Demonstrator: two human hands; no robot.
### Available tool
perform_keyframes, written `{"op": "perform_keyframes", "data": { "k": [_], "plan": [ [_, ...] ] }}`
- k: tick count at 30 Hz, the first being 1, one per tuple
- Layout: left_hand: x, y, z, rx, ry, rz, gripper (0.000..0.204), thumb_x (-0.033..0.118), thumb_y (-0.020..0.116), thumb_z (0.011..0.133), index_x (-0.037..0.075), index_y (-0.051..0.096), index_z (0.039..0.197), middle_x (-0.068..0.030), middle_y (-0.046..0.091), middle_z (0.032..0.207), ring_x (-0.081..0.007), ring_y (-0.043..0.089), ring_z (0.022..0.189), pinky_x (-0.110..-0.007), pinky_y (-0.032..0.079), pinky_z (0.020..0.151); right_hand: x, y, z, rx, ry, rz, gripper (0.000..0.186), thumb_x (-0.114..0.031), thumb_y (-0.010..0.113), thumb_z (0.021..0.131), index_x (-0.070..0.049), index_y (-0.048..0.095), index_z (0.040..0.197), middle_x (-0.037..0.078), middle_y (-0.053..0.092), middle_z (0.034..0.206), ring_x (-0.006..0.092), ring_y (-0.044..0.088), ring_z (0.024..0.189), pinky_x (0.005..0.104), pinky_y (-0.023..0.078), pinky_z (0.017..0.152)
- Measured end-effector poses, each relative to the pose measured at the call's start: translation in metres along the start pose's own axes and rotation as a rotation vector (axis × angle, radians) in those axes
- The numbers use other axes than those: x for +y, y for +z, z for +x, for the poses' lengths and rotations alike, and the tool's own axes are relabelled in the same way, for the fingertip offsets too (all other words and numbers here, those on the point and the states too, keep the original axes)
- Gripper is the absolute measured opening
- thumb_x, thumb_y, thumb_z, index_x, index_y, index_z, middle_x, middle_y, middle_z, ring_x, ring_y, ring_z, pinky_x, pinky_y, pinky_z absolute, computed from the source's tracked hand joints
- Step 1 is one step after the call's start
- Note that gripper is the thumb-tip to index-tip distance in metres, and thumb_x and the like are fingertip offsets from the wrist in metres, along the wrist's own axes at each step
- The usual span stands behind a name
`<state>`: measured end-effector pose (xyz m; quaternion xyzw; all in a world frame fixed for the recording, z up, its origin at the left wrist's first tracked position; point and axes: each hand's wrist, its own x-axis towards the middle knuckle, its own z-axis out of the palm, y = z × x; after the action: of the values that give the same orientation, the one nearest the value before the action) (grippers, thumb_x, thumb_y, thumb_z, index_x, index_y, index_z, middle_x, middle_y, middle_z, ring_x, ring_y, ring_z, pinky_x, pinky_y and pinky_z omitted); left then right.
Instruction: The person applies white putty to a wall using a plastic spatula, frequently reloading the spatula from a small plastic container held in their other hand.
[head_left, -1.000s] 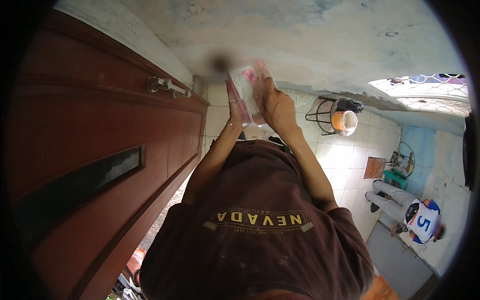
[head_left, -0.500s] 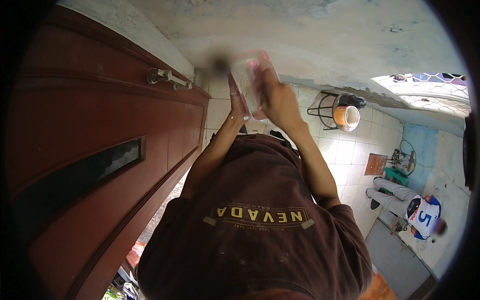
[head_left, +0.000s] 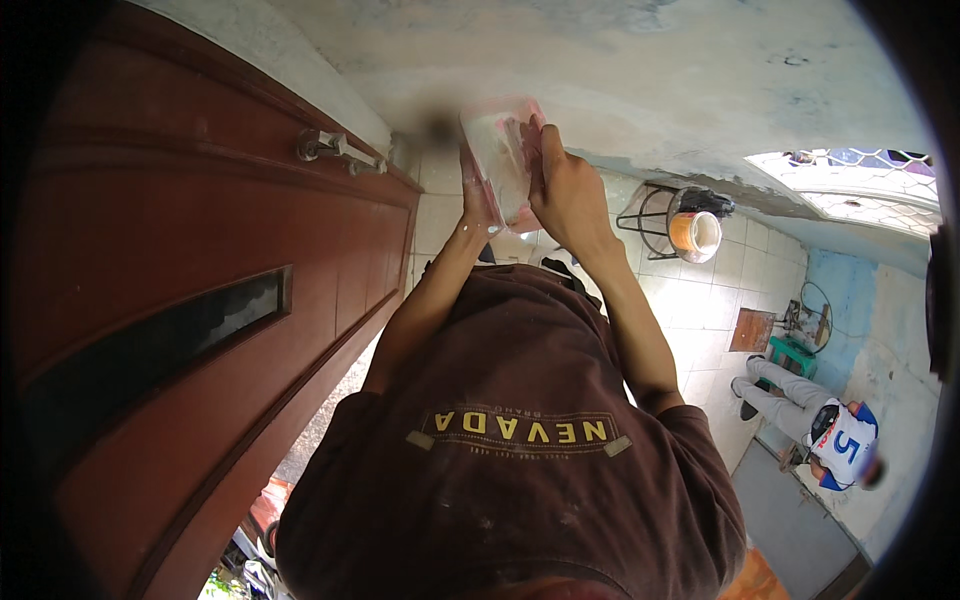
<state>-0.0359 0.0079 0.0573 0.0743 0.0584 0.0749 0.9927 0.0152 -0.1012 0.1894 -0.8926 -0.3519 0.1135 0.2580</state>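
Observation:
My left hand (head_left: 478, 195) is closed round the left side of a shallow, see-through pinkish tray (head_left: 490, 135), held up in front of my chest. Whitish paste (head_left: 507, 165) coats its inside, and white specks dot my wrist. Over the tray's right half, my right hand (head_left: 570, 200) grips a flat scraper-like tool (head_left: 530, 150). Most of that tool is hidden by my fingers, so its exact kind does not show. Its blade side faces the paste; whether it touches, I cannot tell.
A reddish-brown door (head_left: 200, 230) with a metal handle (head_left: 340, 152) stands at left. Ahead rises a patchy plastered wall (head_left: 640, 80). At right, a round-framed stool (head_left: 650, 220) bears an orange-and-white tub (head_left: 692, 236). Further right, a person (head_left: 840, 440) is near a green stool (head_left: 792, 355).
My right hand has shifted slightly and its tool has turned within the tray, now less blurred. The tray tilts a little differently. The person at right has leaned slightly.

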Motion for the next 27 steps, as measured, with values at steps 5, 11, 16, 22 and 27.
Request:
{"op": "perform_keyframes", "data": {
  "k": [5, 11, 16, 22, 27],
  "plan": [
    [-0.006, 0.002, 0.005, 0.093, 0.027, 0.068, 0.091, 0.080, 0.043, 0.092, 0.012, 0.041, 0.152, -0.0096, 0.053, 0.146, -0.0266, 0.054, 0.132, -0.044, 0.045, 0.113, 0.006, 0.013, 0.000, 0.021, -0.073, -0.031, 0.059, -0.007, 0.059, 0.087, 0.003, 0.043, 0.142, 0.032, 0.068, 0.086, 0.0499, 0.068, 0.080, 0.0596, 0.055, 0.068],
    [-0.008, 0.011, 0.007, 0.066, 0.037, 0.175, 0.094, 0.080, 0.043, 0.091, 0.010, 0.038, 0.154, -0.0114, 0.052, 0.147, -0.0282, 0.054, 0.133, -0.044, 0.044, 0.113, 0.006, 0.018, 0.007, 0.269, -0.356, -0.076, 0.037, -0.009, 0.059, 0.094, 0.002, 0.046, 0.127, 0.031, 0.066, 0.078, 0.0497, 0.066, 0.069, 0.0581, 0.052, 0.060],
    [-0.006, -0.003, 0.003, 0.103, 0.029, 0.059, 0.080, 0.072, 0.045, 0.096, 0.015, 0.044, 0.151, -0.0093, 0.054, 0.146, -0.0274, 0.053, 0.133, -0.045, 0.043, 0.114, 0.017, 0.000, 0.007, -0.023, -0.039, 0.002, 0.034, -0.005, 0.058, 0.087, 0.003, 0.050, 0.119, 0.026, 0.067, 0.071, 0.0459, 0.069, 0.075, 0.0556, 0.057, 0.076],
    [-0.005, -0.003, 0.002, 0.060, 0.020, 0.022, 0.077, 0.070, 0.045, 0.097, 0.016, 0.043, 0.152, -0.0077, 0.053, 0.148, -0.0280, 0.055, 0.131, -0.045, 0.044, 0.113, 0.012, 0.006, 0.002, 0.149, -0.318, -0.064, 0.036, -0.005, 0.058, 0.087, 0.002, 0.048, 0.120, 0.026, 0.067, 0.072, 0.0455, 0.068, 0.069, 0.0543, 0.056, 0.064],
    [-0.006, 0.020, 0.005, 0.005, 0.009, -0.016, 0.079, 0.071, 0.043, 0.097, 0.016, 0.040, 0.154, -0.0080, 0.052, 0.149, -0.0277, 0.053, 0.134, -0.045, 0.043, 0.114, 0.009, -0.020, 0.012, 0.110, -0.033, -0.033, 0.035, -0.004, 0.058, 0.087, 0.002, 0.050, 0.121, 0.025, 0.067, 0.072, 0.0451, 0.068, 0.070, 0.0538, 0.057, 0.068]
  ]
}}
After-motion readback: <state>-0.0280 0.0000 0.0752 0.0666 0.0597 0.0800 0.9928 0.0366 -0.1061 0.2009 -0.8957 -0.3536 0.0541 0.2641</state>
